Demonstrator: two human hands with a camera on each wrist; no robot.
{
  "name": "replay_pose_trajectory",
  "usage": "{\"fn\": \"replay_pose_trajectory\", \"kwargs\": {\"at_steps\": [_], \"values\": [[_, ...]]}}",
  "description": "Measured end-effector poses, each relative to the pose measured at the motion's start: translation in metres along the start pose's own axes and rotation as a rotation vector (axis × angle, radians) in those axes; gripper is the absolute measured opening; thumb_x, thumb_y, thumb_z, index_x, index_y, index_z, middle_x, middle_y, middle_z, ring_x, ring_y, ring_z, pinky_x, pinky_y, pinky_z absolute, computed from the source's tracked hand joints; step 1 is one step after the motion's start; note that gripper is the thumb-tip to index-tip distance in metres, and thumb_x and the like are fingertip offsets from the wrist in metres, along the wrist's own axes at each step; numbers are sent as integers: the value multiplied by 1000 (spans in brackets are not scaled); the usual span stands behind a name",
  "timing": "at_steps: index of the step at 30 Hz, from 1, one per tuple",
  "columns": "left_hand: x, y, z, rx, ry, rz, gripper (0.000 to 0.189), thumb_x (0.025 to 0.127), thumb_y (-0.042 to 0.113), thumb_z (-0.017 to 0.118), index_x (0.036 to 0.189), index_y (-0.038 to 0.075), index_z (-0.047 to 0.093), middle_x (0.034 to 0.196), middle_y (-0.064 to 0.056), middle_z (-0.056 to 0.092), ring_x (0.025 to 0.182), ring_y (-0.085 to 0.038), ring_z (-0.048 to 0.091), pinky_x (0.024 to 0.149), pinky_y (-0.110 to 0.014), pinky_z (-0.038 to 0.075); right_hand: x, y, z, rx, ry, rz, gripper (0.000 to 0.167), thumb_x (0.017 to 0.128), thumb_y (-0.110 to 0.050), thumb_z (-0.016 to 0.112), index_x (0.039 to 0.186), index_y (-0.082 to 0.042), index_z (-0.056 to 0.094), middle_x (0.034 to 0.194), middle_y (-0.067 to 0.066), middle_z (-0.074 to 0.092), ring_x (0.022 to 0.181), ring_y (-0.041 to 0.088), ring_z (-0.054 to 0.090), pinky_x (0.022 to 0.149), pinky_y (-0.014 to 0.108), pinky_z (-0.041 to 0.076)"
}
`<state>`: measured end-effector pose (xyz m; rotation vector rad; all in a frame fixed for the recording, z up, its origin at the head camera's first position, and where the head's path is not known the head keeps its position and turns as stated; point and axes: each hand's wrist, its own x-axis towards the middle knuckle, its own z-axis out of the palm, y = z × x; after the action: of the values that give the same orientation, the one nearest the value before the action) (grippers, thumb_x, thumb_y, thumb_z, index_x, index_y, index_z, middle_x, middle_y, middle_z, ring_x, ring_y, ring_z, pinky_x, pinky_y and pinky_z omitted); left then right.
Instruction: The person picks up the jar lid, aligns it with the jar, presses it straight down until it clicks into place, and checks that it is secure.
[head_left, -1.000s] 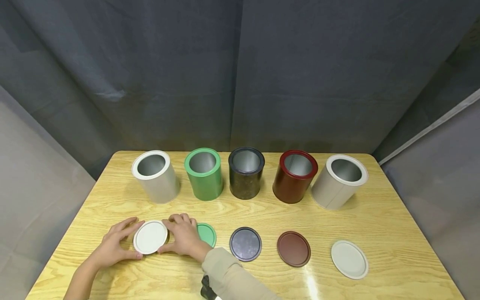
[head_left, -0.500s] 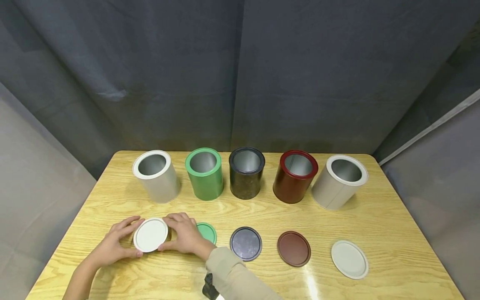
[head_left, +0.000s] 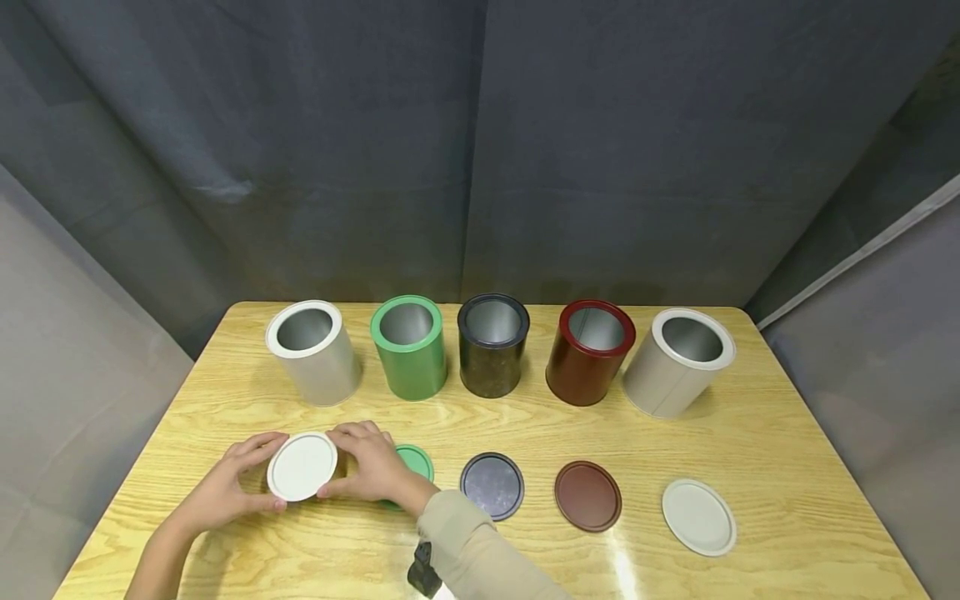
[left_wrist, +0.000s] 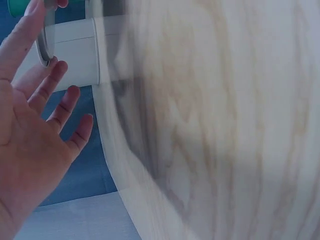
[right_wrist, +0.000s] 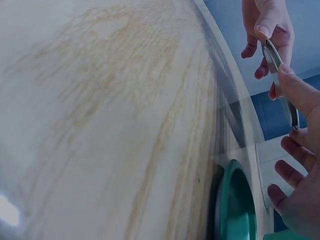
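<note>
A round white lid [head_left: 302, 467] is held between both hands above the near left of the table. The left hand [head_left: 223, 493] pinches its left edge between thumb and fingers, and the right hand [head_left: 372, 467] does the same on the right edge. In the right wrist view the lid [right_wrist: 281, 82] appears edge-on, off the tabletop. Only part of the lid [left_wrist: 47, 42] enters the left wrist view, at the upper left. Beneath the right hand lies a green lid [head_left: 415, 463], partly covered by it. Straight behind the held lid stands an uncovered white can [head_left: 325, 375].
Along the back edge stand more uncovered cans: green [head_left: 416, 371], black [head_left: 491, 368], dark red [head_left: 583, 375] and off-white [head_left: 660, 383]. In front lie a black lid [head_left: 492, 487], a dark red lid [head_left: 588, 497] and an off-white lid [head_left: 699, 517]. Grey curtains [head_left: 480, 150] enclose the wooden table [head_left: 322, 554].
Both hands have raised the white lid slightly and moved it a little away from the person. The cans and the other lids stay in place.
</note>
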<state>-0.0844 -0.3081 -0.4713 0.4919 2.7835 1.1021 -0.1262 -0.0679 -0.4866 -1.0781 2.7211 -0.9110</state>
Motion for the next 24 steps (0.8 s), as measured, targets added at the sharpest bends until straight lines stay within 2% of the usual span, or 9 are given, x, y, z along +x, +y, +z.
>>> {"fn": "replay_pose_trajectory", "kwargs": {"at_steps": [5,12,14,20,24], "values": [[1,4,-3,-8,1,-2,85,60,28,83,129,-5,46,132,-21,41,117,-44,31,82,-67,28,0,-2,-4,5,8,-5,74,71,-54,69,132,-17,49,131,-3,47,119,12,38,91,27,32],[1,10,-7,-25,48,15,84,59,24,84,129,-5,47,129,-19,45,114,-39,36,80,-62,35,1,-5,-9,21,43,-19,73,70,-51,72,131,-17,51,129,-4,48,117,11,39,89,26,33],[0,12,-7,-18,57,11,83,60,23,84,130,-3,47,129,-18,45,113,-32,37,79,-58,38,1,-6,-10,25,52,-23,73,70,-51,73,130,-17,51,128,-4,49,117,12,39,88,26,33],[1,13,-8,17,96,40,81,60,22,85,129,0,49,128,-15,46,109,-1,34,76,-37,39,2,-7,-13,13,69,-20,73,69,-52,72,131,-18,50,127,-4,49,117,11,40,89,25,33],[1,14,-10,10,117,59,79,59,21,85,128,1,51,127,-13,47,109,5,34,74,-33,39,2,-8,-15,16,70,-9,74,70,-53,71,131,-17,50,128,-4,49,118,11,39,91,26,33]]}}
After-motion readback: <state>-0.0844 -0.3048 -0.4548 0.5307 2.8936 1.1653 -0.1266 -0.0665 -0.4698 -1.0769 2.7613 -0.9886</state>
